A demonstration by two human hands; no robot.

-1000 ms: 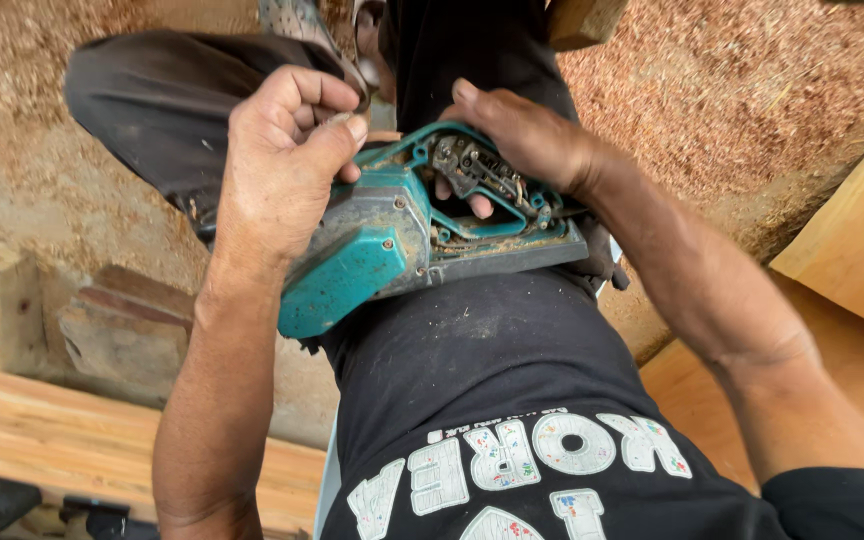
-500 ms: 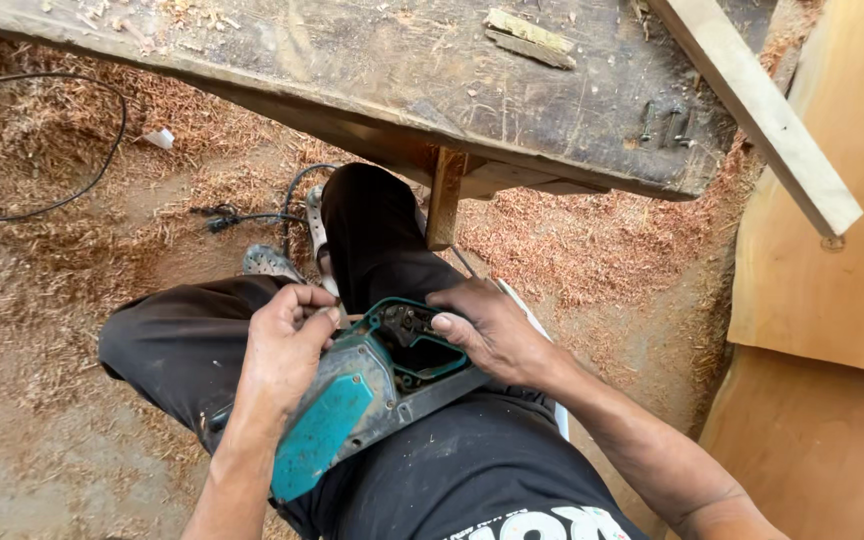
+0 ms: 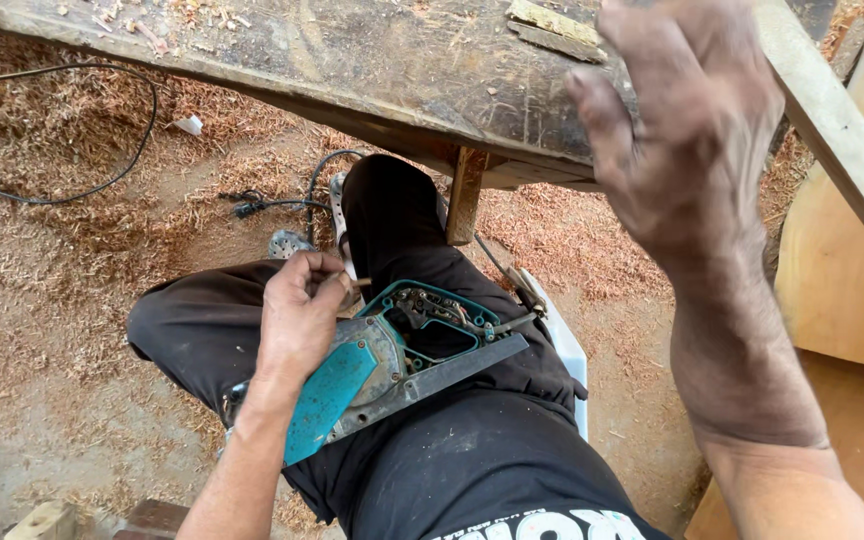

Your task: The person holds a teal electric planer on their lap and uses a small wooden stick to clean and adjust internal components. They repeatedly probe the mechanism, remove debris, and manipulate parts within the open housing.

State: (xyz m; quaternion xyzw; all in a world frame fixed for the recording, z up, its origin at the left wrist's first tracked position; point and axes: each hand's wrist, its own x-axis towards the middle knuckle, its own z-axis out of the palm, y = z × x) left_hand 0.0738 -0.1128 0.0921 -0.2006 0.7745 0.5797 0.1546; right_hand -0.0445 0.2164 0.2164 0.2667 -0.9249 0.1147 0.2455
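Our left hand [image 3: 297, 320] pinches a small screw-like piece [image 3: 357, 284], just above the teal power tool [image 3: 382, 365] lying on our lap. The tool looks heavy and rigid; its open handle shows delicate wiring, so we would grip the solid body. Our right hand [image 3: 687, 150] is raised, open and empty.

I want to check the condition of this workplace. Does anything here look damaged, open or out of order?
Yes. The teal power tool lying on the person's lap has its handle cover off, so its inner wiring is exposed. The left hand rests on it, pinching a small part. Wood shavings cover the ground.
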